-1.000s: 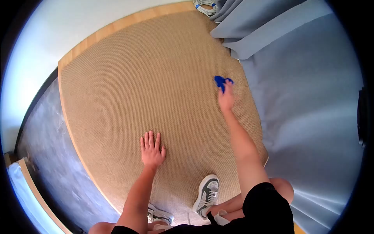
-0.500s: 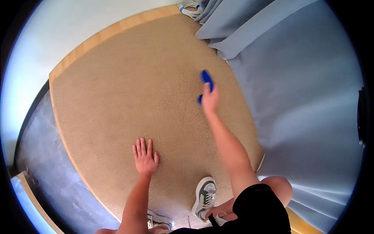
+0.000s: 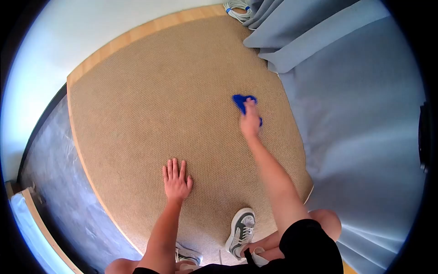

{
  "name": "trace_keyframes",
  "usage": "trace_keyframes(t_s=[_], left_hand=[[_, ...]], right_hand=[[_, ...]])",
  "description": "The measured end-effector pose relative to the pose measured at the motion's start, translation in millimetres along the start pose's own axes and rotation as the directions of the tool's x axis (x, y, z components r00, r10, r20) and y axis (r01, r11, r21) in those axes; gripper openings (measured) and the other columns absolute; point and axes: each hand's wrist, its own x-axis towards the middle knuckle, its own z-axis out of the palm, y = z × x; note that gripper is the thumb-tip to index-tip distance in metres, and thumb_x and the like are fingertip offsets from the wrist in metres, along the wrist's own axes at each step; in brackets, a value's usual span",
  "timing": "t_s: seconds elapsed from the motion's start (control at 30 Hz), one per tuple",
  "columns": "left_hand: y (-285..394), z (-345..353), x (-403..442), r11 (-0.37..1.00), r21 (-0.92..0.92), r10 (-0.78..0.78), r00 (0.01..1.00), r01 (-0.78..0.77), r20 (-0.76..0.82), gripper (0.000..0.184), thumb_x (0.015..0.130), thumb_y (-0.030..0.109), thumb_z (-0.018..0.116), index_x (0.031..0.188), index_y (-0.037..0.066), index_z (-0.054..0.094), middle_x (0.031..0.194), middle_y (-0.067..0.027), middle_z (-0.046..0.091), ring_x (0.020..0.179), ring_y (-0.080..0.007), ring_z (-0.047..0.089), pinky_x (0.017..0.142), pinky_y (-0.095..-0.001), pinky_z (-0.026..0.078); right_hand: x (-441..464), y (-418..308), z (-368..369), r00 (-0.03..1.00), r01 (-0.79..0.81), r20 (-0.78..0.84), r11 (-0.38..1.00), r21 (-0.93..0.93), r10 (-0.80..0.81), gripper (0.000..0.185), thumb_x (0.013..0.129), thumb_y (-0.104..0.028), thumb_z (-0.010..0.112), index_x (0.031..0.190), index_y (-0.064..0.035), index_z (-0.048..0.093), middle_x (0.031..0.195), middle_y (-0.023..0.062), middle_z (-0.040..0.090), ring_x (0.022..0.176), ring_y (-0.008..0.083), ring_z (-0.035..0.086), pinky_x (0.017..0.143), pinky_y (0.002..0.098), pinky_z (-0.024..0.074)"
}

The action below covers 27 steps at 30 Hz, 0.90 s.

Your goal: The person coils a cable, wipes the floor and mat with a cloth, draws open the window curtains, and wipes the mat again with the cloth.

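A blue cloth (image 3: 240, 101) lies bunched against the tan woven mat (image 3: 150, 100), right of its middle. Over the cloth is my right hand (image 3: 250, 119), slightly blurred, pressing it down with parts of the blue showing past the fingertips and beside the palm. My left hand (image 3: 177, 182) rests flat on the mat, lower and to the left, fingers spread and nothing in it.
Grey curtains (image 3: 351, 105) hang along the right side. A coiled white cable (image 3: 237, 10) lies at the top by the curtain. Wooden edging (image 3: 137, 33) borders the mat. Two sneakers (image 3: 242, 232) are at the bottom, with a dark grey surface (image 3: 68, 182) at left.
Compared with a second ago, my right hand and the blue cloth are further left and slightly lower on the mat. The cloth's shape has changed. My left hand has stayed flat on the mat.
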Motion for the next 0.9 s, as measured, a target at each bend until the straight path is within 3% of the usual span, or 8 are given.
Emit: trace_keyframes(t_s=[0.2, 0.27, 0.33, 0.43, 0.5, 0.53, 0.67, 0.9], left_hand=[[-1, 0, 0, 1.0, 0.015, 0.008, 1.0, -0.008, -0.004, 0.068, 0.096, 0.045, 0.045, 0.157, 0.015, 0.038, 0.165, -0.0174, 0.028, 0.155, -0.0354, 0.018, 0.127, -0.0545, 0.009], [-2, 1, 0, 1.0, 0.003, 0.008, 1.0, -0.008, -0.01, 0.068, 0.096, 0.045, 0.045, 0.157, 0.015, 0.039, 0.165, -0.0173, 0.028, 0.155, -0.0354, 0.018, 0.127, -0.0544, 0.009], [-3, 3, -2, 1.0, -0.007, 0.021, 0.999, -0.021, -0.032, 0.067, 0.096, 0.045, 0.045, 0.157, 0.016, 0.039, 0.165, -0.0168, 0.029, 0.155, -0.035, 0.019, 0.127, -0.0541, 0.01], [-3, 1, -1, 1.0, -0.03, 0.01, 1.0, -0.01, -0.012, 0.068, 0.096, 0.046, 0.045, 0.157, 0.016, 0.039, 0.166, -0.0163, 0.028, 0.155, -0.0343, 0.019, 0.127, -0.0538, 0.009], [-4, 3, -1, 1.0, -0.02, 0.003, 1.0, -0.003, 0.006, 0.069, 0.096, 0.047, 0.045, 0.158, 0.017, 0.037, 0.167, -0.0156, 0.026, 0.156, -0.0335, 0.017, 0.127, -0.0534, 0.008], [-5, 4, 0, 1.0, -0.029, 0.01, 1.0, -0.01, -0.006, 0.069, 0.096, 0.047, 0.045, 0.158, 0.017, 0.036, 0.167, -0.0151, 0.025, 0.156, -0.0332, 0.017, 0.127, -0.0532, 0.008], [-4, 0, -3, 0.999, -0.04, 0.005, 1.0, -0.005, -0.001, 0.07, 0.097, 0.047, 0.044, 0.16, 0.018, 0.034, 0.168, -0.0139, 0.023, 0.156, -0.0323, 0.015, 0.127, -0.0522, 0.007], [-6, -8, -4, 0.992, -0.115, 0.04, 0.997, -0.047, -0.061, 0.067, 0.098, 0.041, 0.047, 0.158, 0.015, 0.036, 0.166, -0.0163, 0.026, 0.156, -0.0342, 0.017, 0.127, -0.0512, 0.008]], right_hand=[[-49, -105, 16, 0.974, 0.162, 0.133, 0.972, 0.168, -0.185, 0.043, 0.087, 0.001, 0.066, 0.13, 0.0007, 0.06, 0.145, 0.0176, 0.056, 0.139, 0.0359, 0.048, 0.117, 0.0443, 0.0376], [-41, -108, 8, 0.982, -0.162, 0.154, 0.913, 0.374, 0.112, 0.037, 0.095, -0.013, 0.065, 0.129, 0.0016, 0.061, 0.135, 0.0203, 0.063, 0.13, 0.0393, 0.056, 0.111, 0.045, 0.0426], [-17, -105, -30, 0.907, -0.422, 0.131, 0.875, 0.239, 0.401, 0.044, 0.099, -0.029, 0.061, 0.13, 0.0023, 0.06, 0.127, 0.022, 0.067, 0.121, 0.0414, 0.062, 0.106, 0.046, 0.0466], [2, -35, -27, 0.942, -0.332, 0.039, 0.913, 0.237, 0.333, 0.045, 0.098, -0.032, 0.06, 0.132, -0.0017, 0.059, 0.139, 0.0212, 0.06, 0.13, 0.0405, 0.054, 0.108, 0.0468, 0.0438], [4, -9, -13, 0.997, 0.068, -0.029, 0.991, -0.119, -0.072, 0.046, 0.097, -0.03, 0.063, 0.134, -0.0032, 0.059, 0.15, 0.0195, 0.051, 0.143, 0.0373, 0.042, 0.116, 0.0442, 0.0361], [1, -12, -11, 0.999, 0.013, 0.046, 0.998, -0.065, -0.01, 0.045, 0.096, -0.027, 0.064, 0.134, -0.0028, 0.059, 0.157, 0.0178, 0.043, 0.15, 0.0367, 0.03, 0.122, 0.044, 0.0288], [-12, -24, 9, 0.999, -0.026, 0.036, 0.997, 0.073, 0.023, 0.042, 0.095, -0.019, 0.065, 0.132, -0.0005, 0.058, 0.156, 0.0188, 0.044, 0.149, 0.0394, 0.032, 0.121, 0.0467, 0.0297], [-103, -181, 62, 0.922, 0.289, 0.204, 0.937, 0.198, -0.328, 0.041, 0.085, -0.008, 0.072, 0.123, -0.001, 0.06, 0.149, 0.0202, 0.05, 0.144, 0.0393, 0.041, 0.121, 0.0485, 0.0318]])
